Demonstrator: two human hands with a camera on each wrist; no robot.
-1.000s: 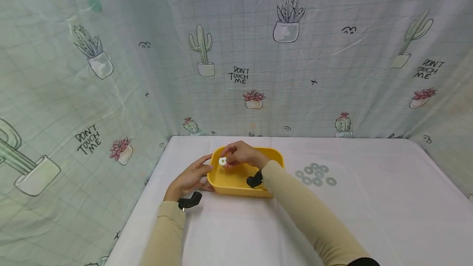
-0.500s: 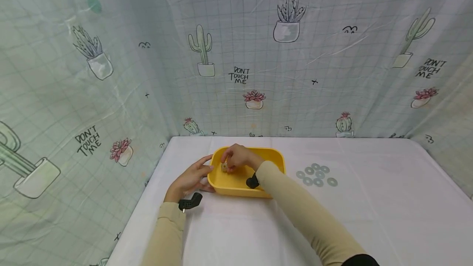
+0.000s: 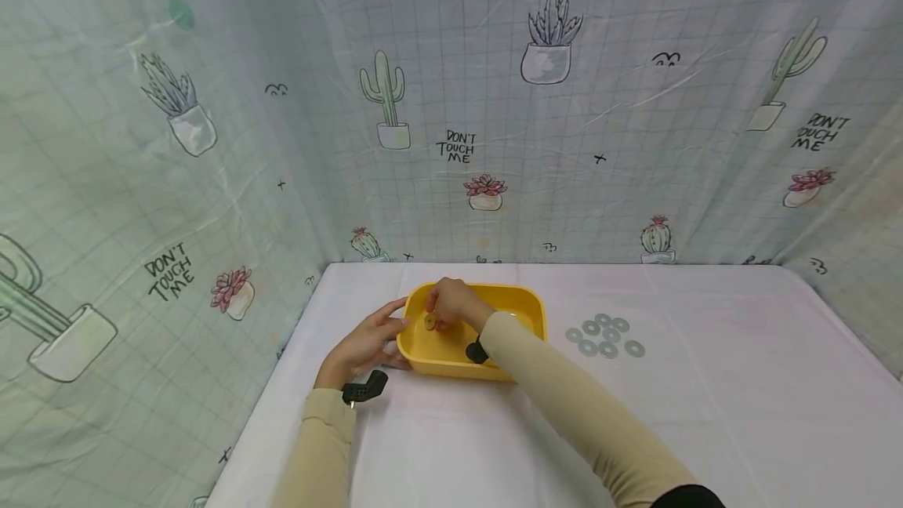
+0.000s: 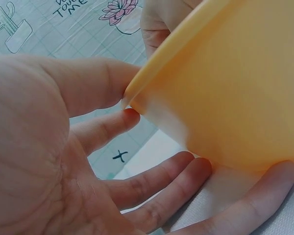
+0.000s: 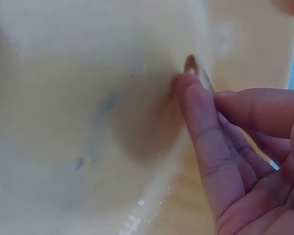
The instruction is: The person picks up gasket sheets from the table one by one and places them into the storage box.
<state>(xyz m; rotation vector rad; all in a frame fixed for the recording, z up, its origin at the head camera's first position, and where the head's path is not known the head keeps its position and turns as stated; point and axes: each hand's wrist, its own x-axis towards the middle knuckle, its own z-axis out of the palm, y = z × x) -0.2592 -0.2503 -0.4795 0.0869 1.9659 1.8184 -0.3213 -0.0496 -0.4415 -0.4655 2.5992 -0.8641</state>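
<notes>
A yellow plastic bin [image 3: 451, 367] sits on the table. My left hand [image 3: 361, 345] steadies its left end, and in the left wrist view the thumb and index fingertip pinch the bin's rim [image 4: 159, 63], with the other fingers spread at its underside. Inside the bin, my right hand [image 3: 455, 304] pinches a small flat ring, a washer [image 3: 429, 321], between thumb and fingertips. In the right wrist view the washer [image 5: 193, 63] stands edge-on close over the bin's floor, mostly hidden by the fingers.
To the right of the bin lies a loose cluster of several grey washers [image 3: 608, 334] on the white tablecloth [image 3: 705, 414]. A cactus-printed curtain [image 3: 451, 100] hangs behind the table and along its left side.
My right hand has moved down inside the bin with the washer, which has turned from bright and face-on to dull. The left hand has kept its place on the bin.
</notes>
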